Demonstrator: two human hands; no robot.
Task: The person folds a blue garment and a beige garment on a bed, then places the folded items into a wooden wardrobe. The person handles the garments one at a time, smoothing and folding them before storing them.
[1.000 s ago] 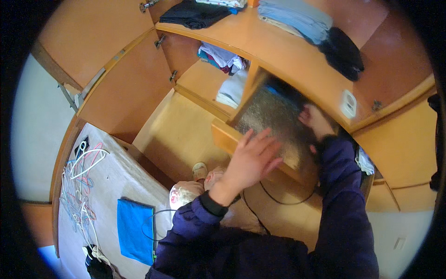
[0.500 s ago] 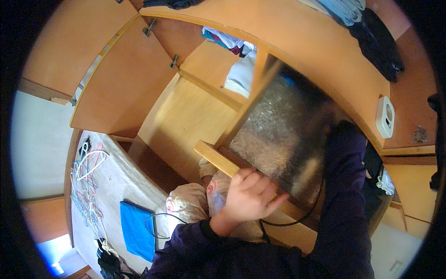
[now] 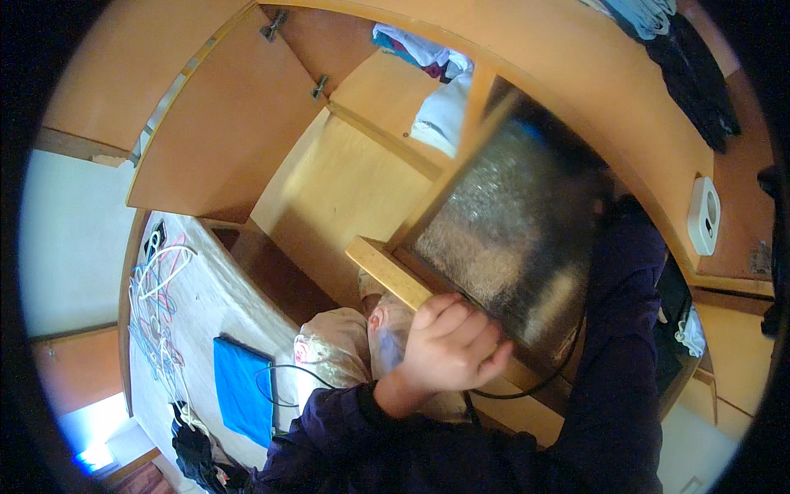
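My left hand point(image 3: 455, 342) is closed over the top edge of a pulled-out wooden drawer's front point(image 3: 387, 272). The drawer's bottom point(image 3: 485, 222) has a shiny, mottled grey-brown surface. My right arm, in a dark sleeve point(image 3: 617, 305), reaches along the right side into the drawer's far corner. The right hand there is lost in shadow and blur, so its fingers and anything in them cannot be made out. A thin black cable point(image 3: 527, 393) loops below the left hand, over the drawer front.
Left of the drawer, an open cupboard door point(image 3: 218, 123) and a shelf of folded clothes point(image 3: 444, 107) show. A bed point(image 3: 206, 288) carries tangled hangers point(image 3: 160, 280) and a blue cloth-like rectangle point(image 3: 243, 391). Dark clothing point(image 3: 691, 82) and a white device point(image 3: 704, 216) sit on the upper right surface.
The whole view has shifted slightly, with the cupboard sliding up and to the right. My left hand keeps its grip on the drawer front, and my right arm stays inside the drawer.
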